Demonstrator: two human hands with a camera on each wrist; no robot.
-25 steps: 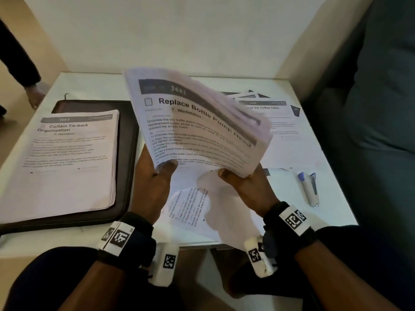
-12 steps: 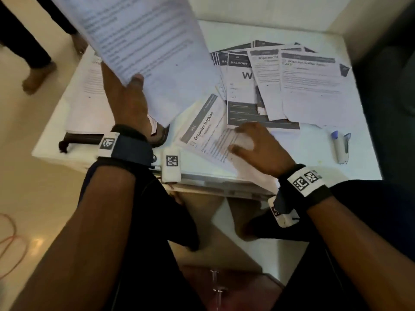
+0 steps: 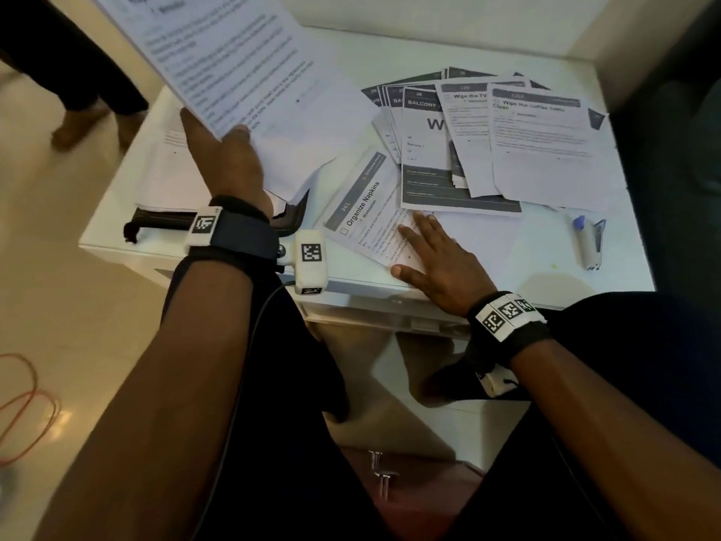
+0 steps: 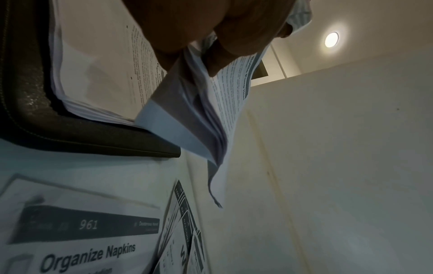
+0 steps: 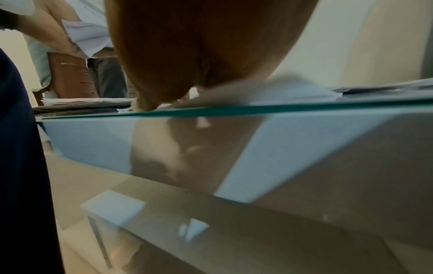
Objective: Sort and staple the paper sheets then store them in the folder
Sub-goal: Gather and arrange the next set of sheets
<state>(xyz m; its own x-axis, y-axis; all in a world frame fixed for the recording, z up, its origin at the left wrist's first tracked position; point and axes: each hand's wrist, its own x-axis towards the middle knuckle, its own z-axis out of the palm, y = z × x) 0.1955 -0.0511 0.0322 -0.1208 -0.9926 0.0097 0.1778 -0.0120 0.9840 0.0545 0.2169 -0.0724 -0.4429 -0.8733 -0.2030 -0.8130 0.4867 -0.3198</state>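
Observation:
My left hand grips a thick sheaf of printed sheets by its lower edge and holds it raised over the table's left side; the left wrist view shows my fingers curled round the sheaf. Under it lies a dark folder with a paper stack on top. My right hand rests flat with straight fingers on the "Organize Napkins" sheet near the front edge. Further printed sheets are fanned out at the back right.
A white and blue stapler lies near the table's right edge. The white glass-topped table stands against a pale wall. Another person's legs are at the far left. A red cable loops on the floor.
My right hand let go of the sheaf and came down flat on the "Organize Napkins" sheet. My left hand carried the sheaf up and to the left. The head view tilted downward.

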